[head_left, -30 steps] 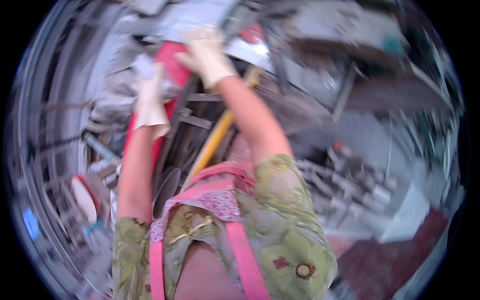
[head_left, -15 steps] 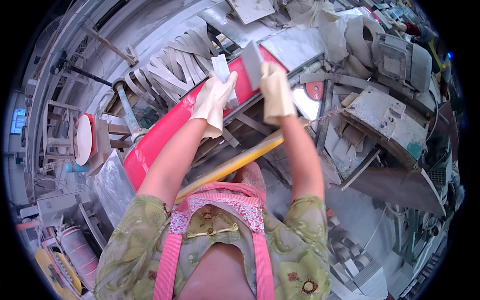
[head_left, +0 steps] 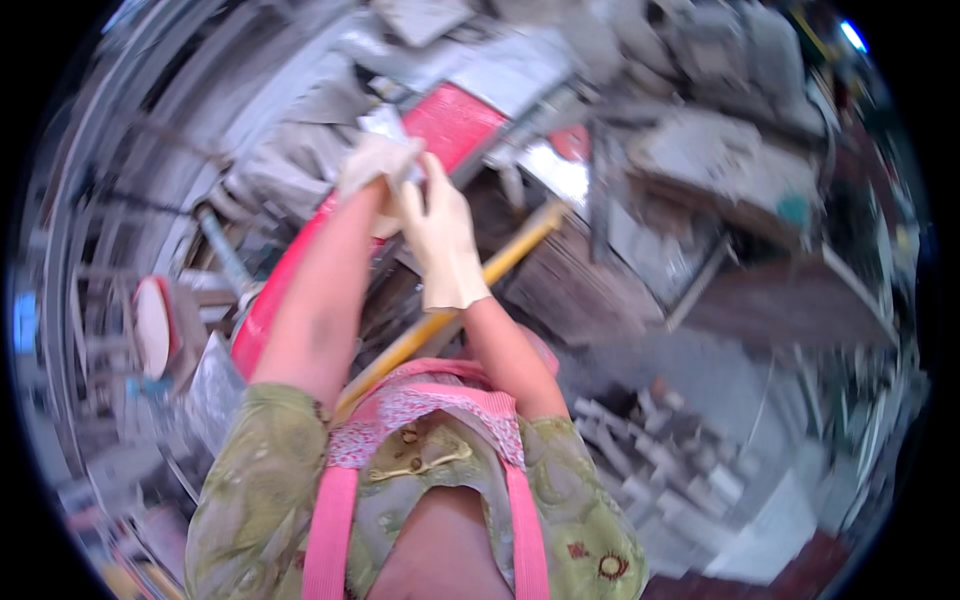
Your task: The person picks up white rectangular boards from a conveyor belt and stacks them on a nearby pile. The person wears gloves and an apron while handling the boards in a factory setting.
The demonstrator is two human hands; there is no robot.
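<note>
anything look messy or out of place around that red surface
Yes: lower right of the red surface, the pale pieces lie in a jumbled heap, pointing different ways, which looks untidy. Blur hides whether any are broken.

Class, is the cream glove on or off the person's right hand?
On: the cream glove covers the right hand, fingers included, and the bare forearm shows below its cuff.
</note>
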